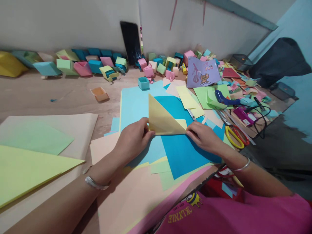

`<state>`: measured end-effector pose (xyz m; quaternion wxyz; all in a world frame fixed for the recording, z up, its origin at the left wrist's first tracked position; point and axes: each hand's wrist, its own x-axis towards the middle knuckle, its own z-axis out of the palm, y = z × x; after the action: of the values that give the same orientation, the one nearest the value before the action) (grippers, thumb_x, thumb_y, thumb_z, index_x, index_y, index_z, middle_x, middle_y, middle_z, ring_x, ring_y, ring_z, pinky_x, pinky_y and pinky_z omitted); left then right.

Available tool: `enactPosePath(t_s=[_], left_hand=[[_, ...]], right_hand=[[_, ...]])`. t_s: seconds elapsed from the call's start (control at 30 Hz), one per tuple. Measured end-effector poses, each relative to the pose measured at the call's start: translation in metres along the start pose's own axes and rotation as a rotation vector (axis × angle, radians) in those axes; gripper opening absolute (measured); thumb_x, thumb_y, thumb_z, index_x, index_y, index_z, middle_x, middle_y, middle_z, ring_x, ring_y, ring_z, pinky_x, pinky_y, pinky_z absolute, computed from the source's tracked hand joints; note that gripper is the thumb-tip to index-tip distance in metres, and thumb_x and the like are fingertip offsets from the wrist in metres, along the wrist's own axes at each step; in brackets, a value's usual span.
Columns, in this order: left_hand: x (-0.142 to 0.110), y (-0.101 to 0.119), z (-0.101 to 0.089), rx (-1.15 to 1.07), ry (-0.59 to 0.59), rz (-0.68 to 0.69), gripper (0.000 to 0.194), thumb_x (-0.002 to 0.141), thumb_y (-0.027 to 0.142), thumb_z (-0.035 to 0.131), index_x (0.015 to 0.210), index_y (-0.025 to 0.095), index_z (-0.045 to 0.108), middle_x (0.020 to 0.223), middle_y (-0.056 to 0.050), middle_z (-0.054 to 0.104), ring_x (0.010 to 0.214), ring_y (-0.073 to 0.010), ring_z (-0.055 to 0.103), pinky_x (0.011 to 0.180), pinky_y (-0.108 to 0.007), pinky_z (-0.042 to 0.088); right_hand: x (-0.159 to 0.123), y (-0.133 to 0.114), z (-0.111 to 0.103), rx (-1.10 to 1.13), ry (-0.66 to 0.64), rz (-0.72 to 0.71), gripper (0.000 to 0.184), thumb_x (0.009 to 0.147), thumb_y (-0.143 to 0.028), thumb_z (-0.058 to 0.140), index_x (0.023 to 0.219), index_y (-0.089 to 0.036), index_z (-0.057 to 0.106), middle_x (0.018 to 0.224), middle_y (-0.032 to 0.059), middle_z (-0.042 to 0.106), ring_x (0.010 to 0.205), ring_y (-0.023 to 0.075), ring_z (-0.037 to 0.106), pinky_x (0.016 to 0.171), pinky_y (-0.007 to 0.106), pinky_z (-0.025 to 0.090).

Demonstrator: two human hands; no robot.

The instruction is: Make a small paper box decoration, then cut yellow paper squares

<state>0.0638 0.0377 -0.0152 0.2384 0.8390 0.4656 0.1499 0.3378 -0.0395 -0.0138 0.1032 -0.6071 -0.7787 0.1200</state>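
A pale yellow sheet of paper [162, 118], folded to a triangle, is held up between both hands over the coloured sheets. My left hand [135, 136] pinches its lower left corner, thumb in front. At the lower right corner, my right hand [203, 136] closes its fingertips on the paper. Underneath lies a dark blue sheet [180, 159], with a light blue sheet [134, 104] behind and to the left. A small yellow piece [182, 123] shows just beyond the triangle's sloping edge.
Small folded paper boxes line the wall, around a leaning phone [131, 42]. Scissors with yellow and red handles [235, 136], a blue glue gun [226, 98] and a purple power socket [245, 115] lie at right. Large yellow sheets [31, 172] cover the left.
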Motion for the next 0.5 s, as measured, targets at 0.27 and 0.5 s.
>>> enactPosePath(t_s=[0.27,0.5], left_hand=[[0.001,0.009,0.006,-0.030,0.041,-0.109,0.046,0.086,0.028,0.056,0.128,0.019,0.040,0.078,0.000,0.066,0.067,-0.0209,0.059,0.057,-0.032,0.034],[0.000,0.009,0.007,-0.008,0.078,-0.122,0.043,0.087,0.024,0.060,0.124,0.018,0.039,0.077,0.001,0.065,0.063,-0.0181,0.055,0.055,-0.030,0.031]], right_hand=[[0.002,-0.007,0.004,-0.191,-0.033,0.075,0.022,0.099,-0.028,0.039,0.088,-0.018,0.055,0.089,0.0072,0.062,0.081,0.0208,0.057,0.063,0.029,0.033],[0.004,-0.012,0.008,-0.341,-0.029,0.118,0.015,0.096,-0.025,0.044,0.089,-0.017,0.054,0.085,0.0068,0.061,0.073,0.0195,0.054,0.054,0.030,0.024]])
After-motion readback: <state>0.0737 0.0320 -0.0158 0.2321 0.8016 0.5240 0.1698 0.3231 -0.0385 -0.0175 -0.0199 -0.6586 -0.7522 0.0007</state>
